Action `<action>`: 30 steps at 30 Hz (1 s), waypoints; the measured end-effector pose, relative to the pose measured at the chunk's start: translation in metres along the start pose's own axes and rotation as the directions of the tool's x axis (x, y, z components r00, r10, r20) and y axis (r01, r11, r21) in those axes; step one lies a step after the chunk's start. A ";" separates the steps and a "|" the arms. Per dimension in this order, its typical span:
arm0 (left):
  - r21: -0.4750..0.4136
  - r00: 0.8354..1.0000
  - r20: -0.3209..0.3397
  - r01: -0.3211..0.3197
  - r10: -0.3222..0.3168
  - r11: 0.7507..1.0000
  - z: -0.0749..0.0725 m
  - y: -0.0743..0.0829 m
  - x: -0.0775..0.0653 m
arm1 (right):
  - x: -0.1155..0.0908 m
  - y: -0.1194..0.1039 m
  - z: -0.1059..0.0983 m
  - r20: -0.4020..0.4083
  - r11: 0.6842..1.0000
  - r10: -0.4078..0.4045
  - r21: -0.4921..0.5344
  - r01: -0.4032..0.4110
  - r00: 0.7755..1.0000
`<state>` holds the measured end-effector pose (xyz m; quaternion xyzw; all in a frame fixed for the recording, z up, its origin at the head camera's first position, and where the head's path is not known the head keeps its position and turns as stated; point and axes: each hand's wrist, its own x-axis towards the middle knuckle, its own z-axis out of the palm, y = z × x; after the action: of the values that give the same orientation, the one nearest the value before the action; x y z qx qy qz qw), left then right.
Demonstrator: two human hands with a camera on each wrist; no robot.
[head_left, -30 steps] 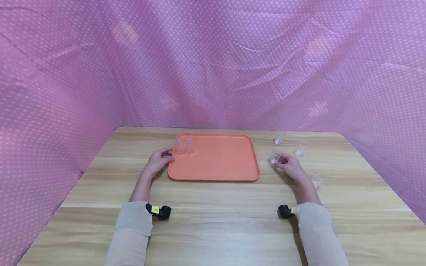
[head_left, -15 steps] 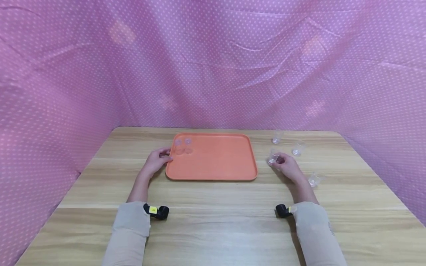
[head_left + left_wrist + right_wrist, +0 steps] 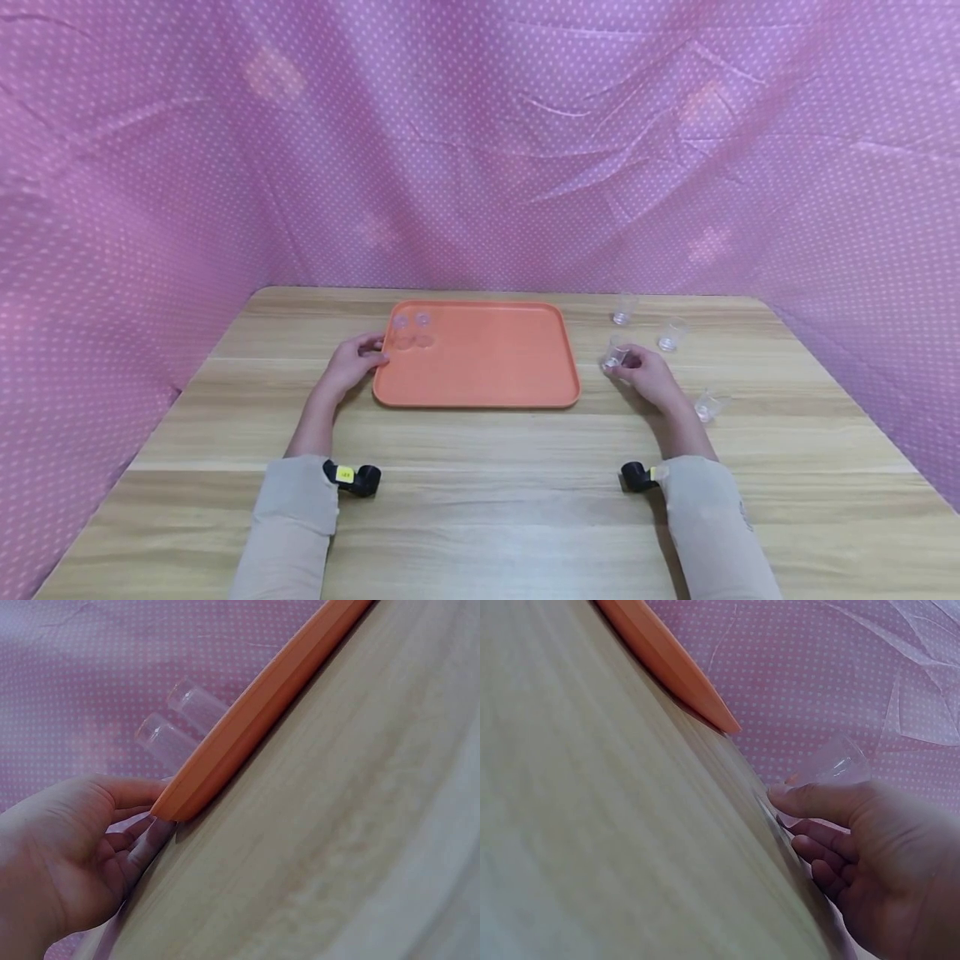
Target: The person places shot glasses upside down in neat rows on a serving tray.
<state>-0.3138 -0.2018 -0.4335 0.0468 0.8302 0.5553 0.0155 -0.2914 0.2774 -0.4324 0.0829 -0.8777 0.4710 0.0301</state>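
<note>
An orange tray [image 3: 480,358] lies on the table, and my left hand [image 3: 351,365] grips its left edge, thumb against the rim. Two clear cups [image 3: 171,744] stand upside down in the tray's far left corner, narrow ends up. To the right of the tray, my right hand [image 3: 651,377] pinches a small clear cup [image 3: 616,353] between thumb and fingers. That cup is upright, low at the table; in the right wrist view my thumb and fingers [image 3: 810,799] hide its lower part.
Three more clear cups stand on the table at the right: a back cup [image 3: 623,311], a middle cup [image 3: 672,334] and a front cup [image 3: 708,406] beside the right forearm. A pink dotted curtain [image 3: 480,167] hangs around the wooden table [image 3: 495,483].
A second ago, the whole scene sat slightly further right in the head view. Both hands keep their places at the tray edge and the cup, with little visible change over the last half second.
</note>
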 end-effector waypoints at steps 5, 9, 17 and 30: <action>-0.007 1.000 0.002 0.002 -0.002 1.000 0.001 -0.001 0.000 | 0.001 0.000 0.001 0.016 1.000 0.022 0.016 -0.023 1.000; -0.006 1.000 0.001 0.009 -0.009 1.000 0.001 0.000 0.000 | 0.004 0.003 -0.001 0.022 0.999 0.031 0.010 -0.032 0.999; -0.004 1.000 -0.006 -0.006 0.006 1.000 0.000 -0.001 0.001 | 0.006 -0.007 -0.001 0.004 0.999 0.031 0.010 -0.031 1.000; 0.000 1.000 0.002 -0.005 0.005 1.000 0.001 -0.002 0.001 | 0.009 -0.029 0.008 0.004 0.999 0.012 -0.031 -0.012 1.000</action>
<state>-0.3152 -0.2021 -0.4360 0.0494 0.8301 0.5552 0.0151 -0.2948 0.2542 -0.4121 0.0780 -0.8854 0.4574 0.0265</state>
